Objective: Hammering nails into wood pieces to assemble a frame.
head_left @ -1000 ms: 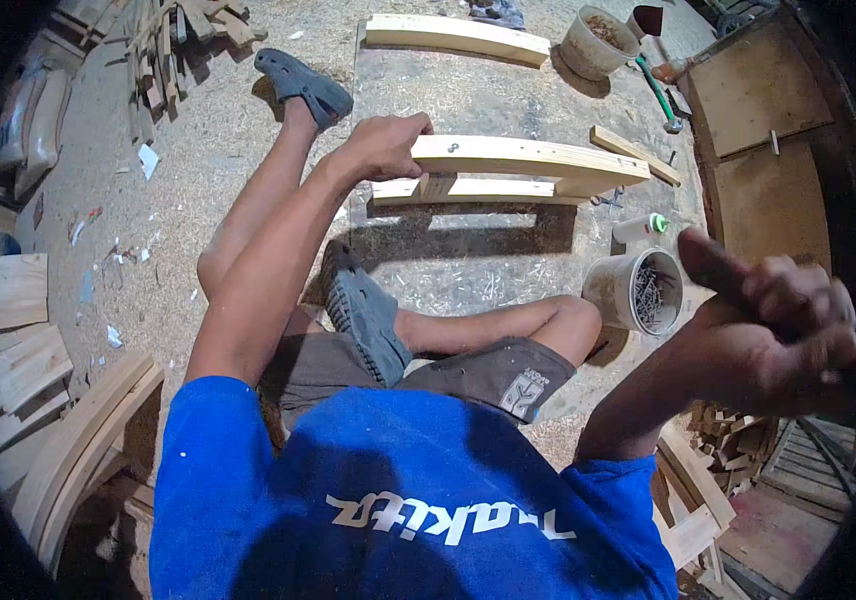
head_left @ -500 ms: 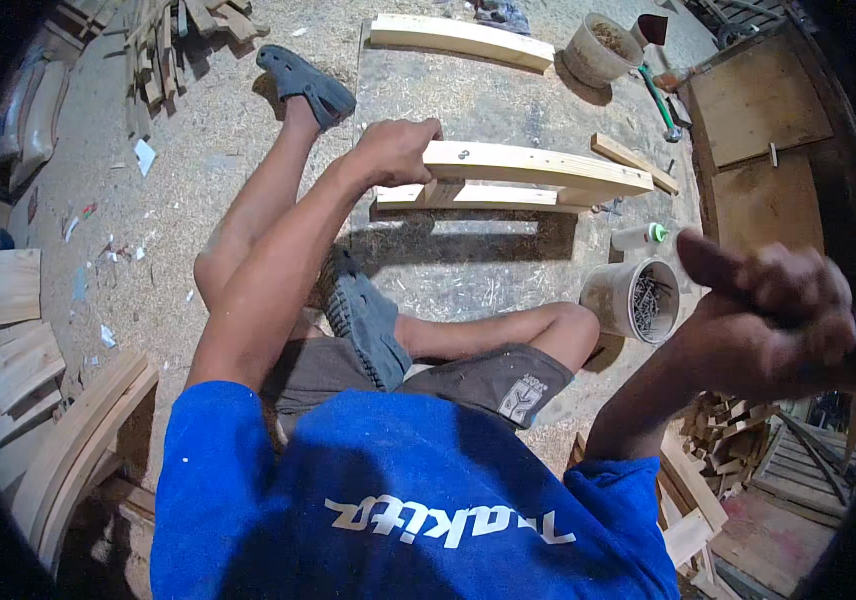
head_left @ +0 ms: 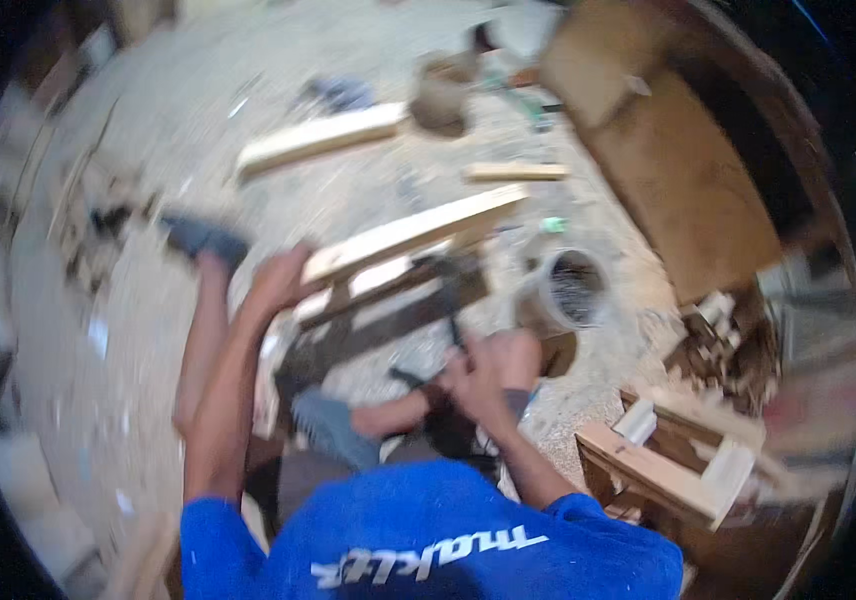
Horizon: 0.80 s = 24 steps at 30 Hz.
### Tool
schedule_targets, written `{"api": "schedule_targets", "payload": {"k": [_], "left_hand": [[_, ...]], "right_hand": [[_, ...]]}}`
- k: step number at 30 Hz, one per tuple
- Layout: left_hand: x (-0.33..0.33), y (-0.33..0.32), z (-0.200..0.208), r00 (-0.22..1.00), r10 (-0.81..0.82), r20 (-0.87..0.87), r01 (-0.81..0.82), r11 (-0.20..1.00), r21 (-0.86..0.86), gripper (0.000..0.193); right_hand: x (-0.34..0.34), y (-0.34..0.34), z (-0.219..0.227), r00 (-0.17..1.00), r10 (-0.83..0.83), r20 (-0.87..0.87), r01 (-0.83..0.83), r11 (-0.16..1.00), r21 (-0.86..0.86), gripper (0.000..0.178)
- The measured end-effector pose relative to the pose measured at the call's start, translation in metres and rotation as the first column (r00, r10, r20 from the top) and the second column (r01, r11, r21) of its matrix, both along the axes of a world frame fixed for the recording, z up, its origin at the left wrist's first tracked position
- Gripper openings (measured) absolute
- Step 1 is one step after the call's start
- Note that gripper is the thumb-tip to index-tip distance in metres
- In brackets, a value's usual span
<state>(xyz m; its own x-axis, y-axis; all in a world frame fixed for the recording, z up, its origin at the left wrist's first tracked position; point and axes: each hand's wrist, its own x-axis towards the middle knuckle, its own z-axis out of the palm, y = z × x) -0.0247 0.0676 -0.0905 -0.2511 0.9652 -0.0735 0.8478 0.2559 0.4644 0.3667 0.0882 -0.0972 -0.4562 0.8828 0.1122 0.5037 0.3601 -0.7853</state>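
Wooden and pale, the frame (head_left: 418, 232) beyond the bent leg (head_left: 388, 413) is clamped at its left end by the left hand (head_left: 280, 278). The right hand (head_left: 473, 380), closed on a dark, blurred tool (head_left: 452, 305), has been lowered from the right, so the tool is now near the frame.

Head view: wide fisheye, set above and behind the grip of the bare left hand (head_left: 281, 280), facing down, near.

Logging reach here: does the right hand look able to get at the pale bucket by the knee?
Probably yes: the pale bucket stands beside the bent knee, its mouth uncovered, though the right hand holds a dark tool.
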Motion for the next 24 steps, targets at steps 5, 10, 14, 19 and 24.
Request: {"api": "schedule_targets", "payload": {"k": [5, 10, 14, 19, 24], "left_hand": [[0.035, 0.021, 0.022, 0.982, -0.096, -0.163, 0.114, 0.988, 0.106, 0.067], [0.057, 0.03, 0.028, 0.968, -0.012, -0.252, 0.025, 0.998, 0.05, 0.061], [0.054, 0.029, 0.031, 0.968, -0.053, -0.247, 0.05, 0.999, -0.017, 0.066], [0.055, 0.02, 0.038, 0.96, -0.03, -0.277, 0.014, 0.998, -0.059, 0.062], [0.045, 0.006, 0.035, 0.945, 0.026, -0.327, -0.048, 0.997, -0.058, 0.062]], "right_hand": [[-0.008, 0.005, -0.134, 0.973, 0.055, 0.222, 0.037, 0.921, -0.389, 0.038], [-0.028, -0.002, -0.154, 0.978, 0.101, 0.184, -0.022, 0.922, -0.386, 0.047], [-0.005, 0.021, -0.106, 0.839, 0.228, 0.494, -0.189, 0.974, -0.127, 0.047], [0.097, 0.087, -0.034, 0.975, -0.217, -0.048, 0.218, 0.897, 0.384, 0.021], [0.191, 0.152, 0.018, 0.881, -0.407, 0.242, 0.302, 0.876, 0.375, 0.018]]}}
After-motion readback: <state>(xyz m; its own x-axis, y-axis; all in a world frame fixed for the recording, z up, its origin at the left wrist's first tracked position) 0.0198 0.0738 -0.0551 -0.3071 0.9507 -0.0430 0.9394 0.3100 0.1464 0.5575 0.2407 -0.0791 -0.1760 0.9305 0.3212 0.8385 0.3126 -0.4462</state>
